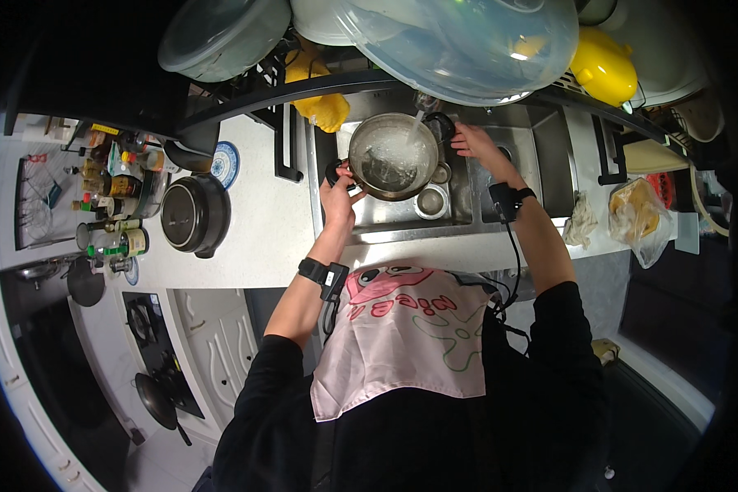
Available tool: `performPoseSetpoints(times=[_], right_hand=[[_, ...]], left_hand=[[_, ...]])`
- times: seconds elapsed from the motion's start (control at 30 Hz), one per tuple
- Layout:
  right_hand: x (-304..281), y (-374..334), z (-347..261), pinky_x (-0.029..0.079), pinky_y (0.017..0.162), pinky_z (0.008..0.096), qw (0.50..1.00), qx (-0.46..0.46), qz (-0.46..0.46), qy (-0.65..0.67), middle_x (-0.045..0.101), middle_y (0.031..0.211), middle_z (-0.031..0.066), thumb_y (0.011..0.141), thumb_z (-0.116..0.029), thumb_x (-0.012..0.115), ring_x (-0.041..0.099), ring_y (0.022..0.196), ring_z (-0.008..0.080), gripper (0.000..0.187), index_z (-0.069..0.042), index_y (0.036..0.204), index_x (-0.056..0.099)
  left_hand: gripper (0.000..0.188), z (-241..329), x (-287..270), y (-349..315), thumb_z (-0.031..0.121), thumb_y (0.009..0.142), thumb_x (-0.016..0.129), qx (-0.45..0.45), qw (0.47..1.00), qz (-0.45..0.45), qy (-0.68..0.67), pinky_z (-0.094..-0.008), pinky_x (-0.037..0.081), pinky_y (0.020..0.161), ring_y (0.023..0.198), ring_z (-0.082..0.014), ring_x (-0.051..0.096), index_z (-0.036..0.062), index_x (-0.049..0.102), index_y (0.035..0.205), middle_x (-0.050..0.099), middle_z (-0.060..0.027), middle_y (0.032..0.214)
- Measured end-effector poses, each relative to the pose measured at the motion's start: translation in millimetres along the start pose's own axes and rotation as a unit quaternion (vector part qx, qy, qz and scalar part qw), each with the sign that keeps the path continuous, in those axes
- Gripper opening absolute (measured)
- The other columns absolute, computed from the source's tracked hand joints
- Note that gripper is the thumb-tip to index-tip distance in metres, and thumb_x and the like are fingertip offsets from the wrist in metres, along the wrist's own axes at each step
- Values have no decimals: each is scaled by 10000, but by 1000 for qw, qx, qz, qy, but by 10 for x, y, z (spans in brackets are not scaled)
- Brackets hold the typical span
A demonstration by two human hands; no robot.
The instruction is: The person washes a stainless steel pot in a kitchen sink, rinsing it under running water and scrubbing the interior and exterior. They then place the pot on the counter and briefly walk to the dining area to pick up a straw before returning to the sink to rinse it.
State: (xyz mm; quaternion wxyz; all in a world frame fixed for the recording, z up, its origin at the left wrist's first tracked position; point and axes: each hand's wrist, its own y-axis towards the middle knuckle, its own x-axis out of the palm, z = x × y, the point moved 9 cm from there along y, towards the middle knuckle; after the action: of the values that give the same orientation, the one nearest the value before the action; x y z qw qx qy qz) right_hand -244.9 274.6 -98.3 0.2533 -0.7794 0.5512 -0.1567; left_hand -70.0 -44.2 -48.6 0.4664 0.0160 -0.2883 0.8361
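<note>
A metal pot (371,168) with black side handles is in the left sink basin, and a stream of water (417,131) runs into it. The water inside is bubbling and foamy. My left hand (337,199) grips the pot's left handle, fingers closed round it. On the other side, my right hand (476,144) reaches to the black right handle (441,128) with its fingers stretched out; whether they touch it I cannot tell. A small round metal cup (431,202) stands in the basin beside the pot, and another round metal piece shows partly behind the pot.
A dark rack (246,100) with bowls and a large clear plastic lid (476,49) spans above the sink. Yellow cloths (324,111) hang there. A dark pan (190,215) and bottles (123,184) stand left; a rag (580,221) and plastic bag (635,217) lie right.
</note>
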Motion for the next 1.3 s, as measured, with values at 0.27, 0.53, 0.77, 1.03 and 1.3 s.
performPoseSetpoints(times=[0.27,0.53,0.77,1.03,1.3], right_hand=[[536,-315,-49,475,998,501,977,29,-144,153,523,1397,148,908,-604,638,540,1250,305,787,-71,1452,439],[889,-440,172,514,930,528,951,55,-181,242,597,1257,129,919,-485,642,617,1058,272,631,-65,1368,500],[715,-321,690,537,905,568,963,86,-109,231,663,1102,93,927,-337,588,673,933,254,371,-113,1221,573],[782,-517,862,551,875,617,966,141,-71,207,593,879,148,884,-308,600,671,829,326,395,-34,1160,528],[886,-509,1198,532,877,629,965,164,-53,196,623,917,231,859,-326,572,663,867,387,496,17,1210,495]], left_hand=[[272,30,47,-57,-16,861,468,1,1000,-10,-20,-541,572,882,1025,-165,580,90,614,1065,600,-26,1122],[139,88,142,-73,-8,884,506,11,997,-75,-25,-503,594,858,1113,-209,576,94,575,947,561,-68,1300],[764,-376,66,12,473,932,677,-122,984,-113,67,-483,532,993,1341,-343,445,86,329,1491,400,-194,1460],[922,-972,22,-222,681,925,543,-297,917,-212,161,-432,589,866,1052,-320,671,106,208,1563,573,-221,1305],[753,-1134,-109,-138,614,910,636,-306,913,-217,162,-397,581,840,971,-257,687,50,440,1369,648,-143,1141]])
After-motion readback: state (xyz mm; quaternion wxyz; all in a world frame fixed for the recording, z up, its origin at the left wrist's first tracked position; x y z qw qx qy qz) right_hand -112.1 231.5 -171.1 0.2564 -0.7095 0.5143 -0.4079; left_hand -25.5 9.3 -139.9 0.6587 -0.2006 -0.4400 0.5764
